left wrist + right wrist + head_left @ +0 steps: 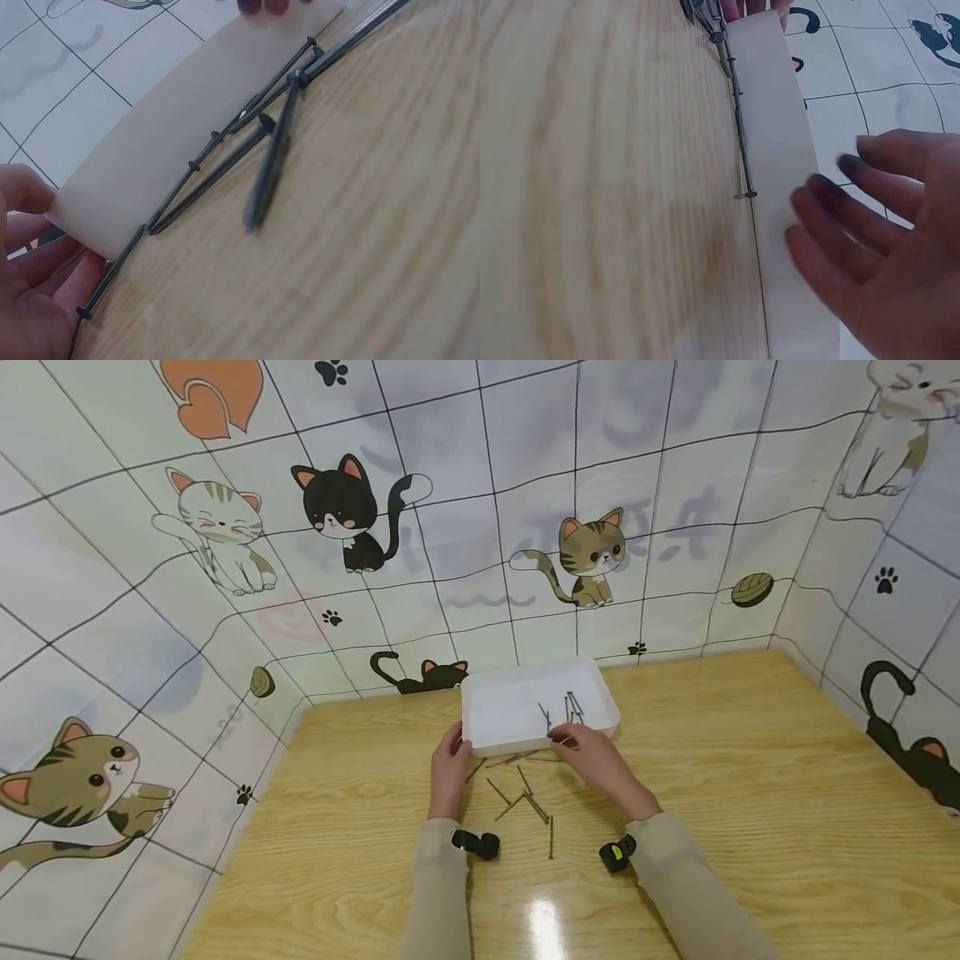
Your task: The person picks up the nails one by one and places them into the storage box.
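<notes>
A shallow white plastic tray [510, 697] sits at the back of the table, with several nails [573, 706] in its right half. My left hand [452, 768] holds the tray at its near left corner; in the left wrist view its fingers [30, 187] bend around the corner. My right hand [596, 764] is over the near right rim, its fingertips by the nails inside. The right wrist view shows its fingers [847, 247] apart and slightly bent, with nothing visible between them. Several loose nails [536, 808] lie on the wood before the tray, some along its wall.
The wooden table [352, 860] meets a wall covering [480, 527] with cat drawings behind the tray and at both sides. Small black cameras [480, 845] are strapped to both wrists. One nail [551, 837] lies nearest the front, between the forearms.
</notes>
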Demonstrator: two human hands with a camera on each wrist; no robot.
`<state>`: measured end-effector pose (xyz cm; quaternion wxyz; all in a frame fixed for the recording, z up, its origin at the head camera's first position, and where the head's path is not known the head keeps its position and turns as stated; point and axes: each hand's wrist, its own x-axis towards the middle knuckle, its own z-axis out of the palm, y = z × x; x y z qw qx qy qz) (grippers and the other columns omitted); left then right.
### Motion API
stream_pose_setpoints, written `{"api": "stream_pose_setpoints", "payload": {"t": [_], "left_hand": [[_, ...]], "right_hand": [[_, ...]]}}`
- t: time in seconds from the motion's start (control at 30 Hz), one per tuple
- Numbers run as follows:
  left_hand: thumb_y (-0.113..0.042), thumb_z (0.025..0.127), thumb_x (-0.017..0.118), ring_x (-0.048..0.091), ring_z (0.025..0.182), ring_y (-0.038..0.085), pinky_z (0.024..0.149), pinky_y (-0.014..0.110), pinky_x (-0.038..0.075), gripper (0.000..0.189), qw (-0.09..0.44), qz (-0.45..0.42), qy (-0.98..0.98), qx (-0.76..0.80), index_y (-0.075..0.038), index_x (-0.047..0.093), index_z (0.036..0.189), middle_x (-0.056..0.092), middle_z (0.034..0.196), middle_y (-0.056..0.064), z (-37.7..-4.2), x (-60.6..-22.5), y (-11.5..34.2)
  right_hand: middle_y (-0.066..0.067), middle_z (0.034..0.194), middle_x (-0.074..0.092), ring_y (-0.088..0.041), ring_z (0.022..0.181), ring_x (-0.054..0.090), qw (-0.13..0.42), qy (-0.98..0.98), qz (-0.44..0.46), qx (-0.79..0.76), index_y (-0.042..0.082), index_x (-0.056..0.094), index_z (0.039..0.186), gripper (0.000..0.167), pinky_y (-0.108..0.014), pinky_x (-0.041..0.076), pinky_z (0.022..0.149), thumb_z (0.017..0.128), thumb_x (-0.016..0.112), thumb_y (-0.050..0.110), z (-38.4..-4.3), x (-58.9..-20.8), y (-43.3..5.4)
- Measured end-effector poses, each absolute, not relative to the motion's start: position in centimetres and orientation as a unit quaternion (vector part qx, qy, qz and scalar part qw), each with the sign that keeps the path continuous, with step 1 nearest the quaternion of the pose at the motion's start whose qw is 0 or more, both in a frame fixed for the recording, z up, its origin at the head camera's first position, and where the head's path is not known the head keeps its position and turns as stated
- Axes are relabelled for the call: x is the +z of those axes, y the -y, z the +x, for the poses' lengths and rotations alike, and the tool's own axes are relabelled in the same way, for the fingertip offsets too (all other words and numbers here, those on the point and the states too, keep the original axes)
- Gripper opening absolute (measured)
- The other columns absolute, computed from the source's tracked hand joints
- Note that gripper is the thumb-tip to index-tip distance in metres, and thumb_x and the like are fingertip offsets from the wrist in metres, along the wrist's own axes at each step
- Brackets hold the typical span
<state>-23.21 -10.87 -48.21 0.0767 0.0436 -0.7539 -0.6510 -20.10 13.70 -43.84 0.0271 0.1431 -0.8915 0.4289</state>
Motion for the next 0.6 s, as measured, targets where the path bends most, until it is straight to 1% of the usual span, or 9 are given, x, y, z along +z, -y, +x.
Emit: {"api": "stream_pose_setpoints", "payload": {"t": [0.17,0.3,0.47,0.6], "left_hand": [[-0.019,0.089,0.05,0.046,0.112,0.015,0.094,0.035,0.036,0.042,0.077,0.047,0.752,-0.653,-0.014,0.046,0.131,0.049,0.127,0.002,-23.18,-48.27,10.93],[-0.019,0.09,0.05,0.045,0.113,0.016,0.094,0.036,0.036,0.042,0.08,0.041,0.75,-0.655,-0.013,0.045,0.131,0.049,0.128,0.002,-23.09,-48.26,10.91],[-0.019,0.09,0.05,0.045,0.113,0.016,0.094,0.037,0.036,0.042,0.083,0.037,0.75,-0.656,-0.013,0.046,0.131,0.049,0.128,0.002,-23.08,-48.28,10.91],[-0.019,0.09,0.05,0.046,0.113,0.015,0.094,0.035,0.036,0.042,0.081,0.038,0.749,-0.656,-0.014,0.046,0.131,0.049,0.128,0.002,-23.14,-48.27,10.95]], "right_hand": [[-0.011,0.116,0.056,-0.028,0.105,0.052,-0.015,0.904,0.176,0.39,0.004,0.056,0.119,0.036,-0.044,0.041,0.086,0.09,0.052,0.024,-20.03,-44.24,-13.74],[-0.015,0.121,0.053,-0.033,0.112,0.047,-0.028,0.911,0.197,0.361,0.001,0.053,0.122,0.038,-0.047,0.038,0.09,0.089,0.053,0.02,-20.06,-44.39,-13.6],[-0.016,0.117,0.055,-0.032,0.11,0.047,-0.023,0.914,0.231,0.334,-0.001,0.058,0.114,0.029,-0.046,0.038,0.089,0.088,0.053,0.01,-20.16,-44.31,-13.22],[-0.012,0.112,0.057,-0.03,0.106,0.05,-0.01,0.918,0.242,0.313,0.003,0.062,0.109,0.024,-0.044,0.04,0.088,0.087,0.053,0.005,-20.16,-44.5,-12.92]]}}
